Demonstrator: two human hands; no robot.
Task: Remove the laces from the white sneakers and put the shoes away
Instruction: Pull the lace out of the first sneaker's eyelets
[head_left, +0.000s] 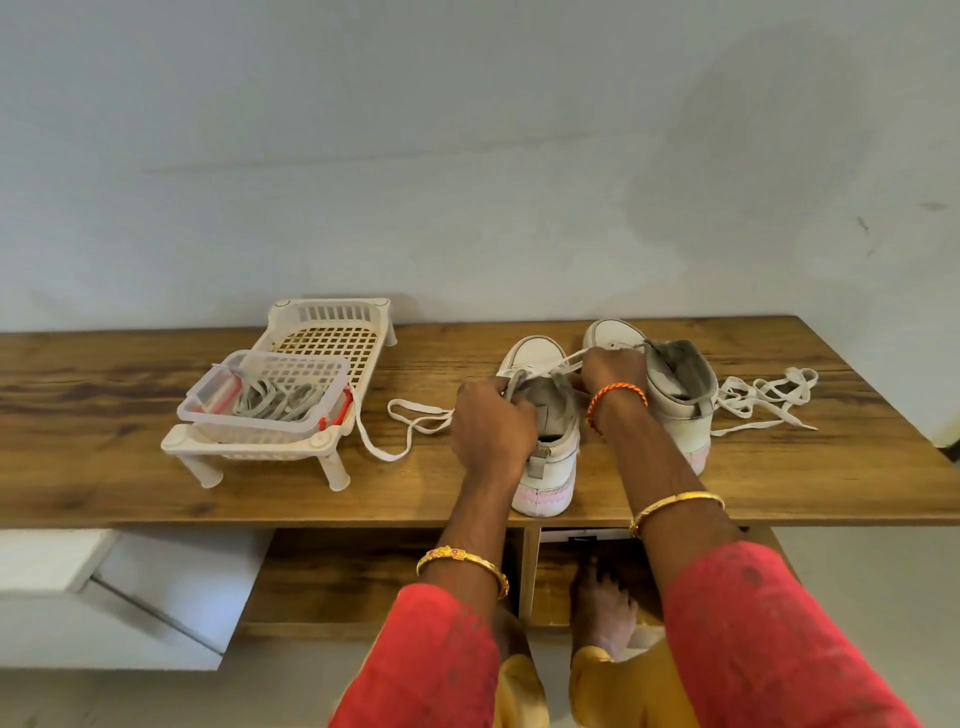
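On the wooden table (130, 467), a cream plastic rack (332, 338) carries a clear tub of grey laces (270, 400). The left hand (491, 421) grips the nearer white sneaker (550, 457), and the right hand (610, 371) pinches its half-threaded white lace (405, 426). The farther white sneaker (675, 395) appears already unlaced, with a loose lace (763, 395) beside it. Judged about half done; nothing is put away.

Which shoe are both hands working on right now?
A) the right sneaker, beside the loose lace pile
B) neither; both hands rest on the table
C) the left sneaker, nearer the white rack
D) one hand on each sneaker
C: the left hand grips the left sneaker at its collar while the right hand pinches its lace; the right sneaker stands untouched.
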